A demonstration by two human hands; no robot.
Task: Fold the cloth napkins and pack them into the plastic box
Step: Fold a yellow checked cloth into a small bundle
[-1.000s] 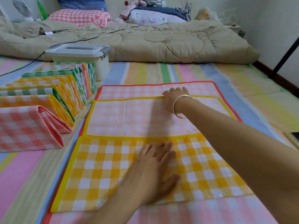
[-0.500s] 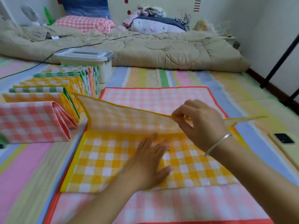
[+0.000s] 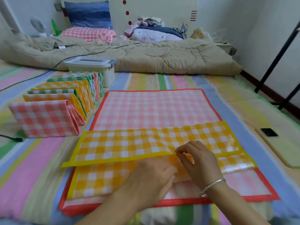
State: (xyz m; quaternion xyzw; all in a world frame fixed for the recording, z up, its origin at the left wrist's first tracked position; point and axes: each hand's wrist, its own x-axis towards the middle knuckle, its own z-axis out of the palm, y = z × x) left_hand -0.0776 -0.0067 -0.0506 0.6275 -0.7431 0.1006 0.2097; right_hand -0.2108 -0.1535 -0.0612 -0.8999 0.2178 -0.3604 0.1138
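Note:
A yellow checked napkin point(image 3: 129, 143) lies folded over on itself, on top of a spread red-bordered pink checked napkin point(image 3: 155, 108). My right hand point(image 3: 198, 161), with a silver bangle, pinches the yellow border of the folded-down flap near the middle. My left hand point(image 3: 151, 181) rests on the lower yellow layer just left of it, its fingers bent under the flap. A row of several folded napkins point(image 3: 65, 101) stands at the left, a red checked one in front. The lidded white plastic box point(image 3: 92, 67) sits behind that row.
All of this is on a pastel striped mat point(image 3: 32, 168). A beige quilt point(image 3: 146, 57) with pillows runs across the back. A phone point(image 3: 269, 132) lies at the right, black stand legs point(image 3: 276, 62) beyond it, and a black cable point(image 3: 11, 138) at the left.
My right hand has drawn the napkin's far edge toward me and laid the flap down over the near part. My left hand slid slightly nearer.

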